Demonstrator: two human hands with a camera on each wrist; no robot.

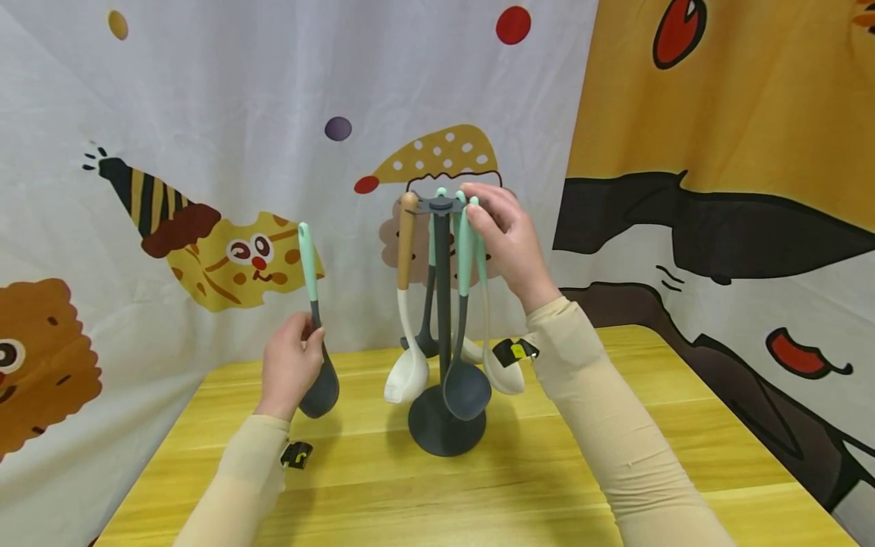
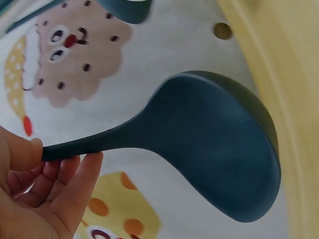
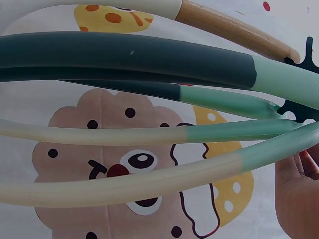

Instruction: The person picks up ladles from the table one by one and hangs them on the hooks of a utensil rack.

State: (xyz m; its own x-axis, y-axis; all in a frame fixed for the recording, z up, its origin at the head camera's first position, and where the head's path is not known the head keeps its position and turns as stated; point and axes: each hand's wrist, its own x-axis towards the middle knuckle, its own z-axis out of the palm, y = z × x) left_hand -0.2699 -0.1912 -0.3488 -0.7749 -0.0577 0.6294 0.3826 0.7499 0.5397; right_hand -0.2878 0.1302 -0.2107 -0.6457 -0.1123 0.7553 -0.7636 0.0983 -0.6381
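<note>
My left hand (image 1: 292, 365) grips a dark ladle (image 1: 320, 391) with a mint-green handle by its lower shaft; the ladle stands upright, bowl down, left of a black utensil rack (image 1: 444, 437). In the left wrist view, thumb and fingers pinch the dark shaft behind the ladle's wide bowl (image 2: 214, 144). My right hand (image 1: 507, 239) is at the rack's top, thumb and fingers around the upper end of the mint handle of another dark ladle (image 1: 468, 391). That handle's end is cut off in the right wrist view.
Also on the rack hang a white ladle with a wooden handle (image 1: 405, 251), a cream ladle (image 1: 504, 372) with a mint handle and a dark utensil (image 1: 427, 342) behind the pole. The wooden table (image 1: 547, 486) meets a patterned curtain (image 1: 273, 114) at the back.
</note>
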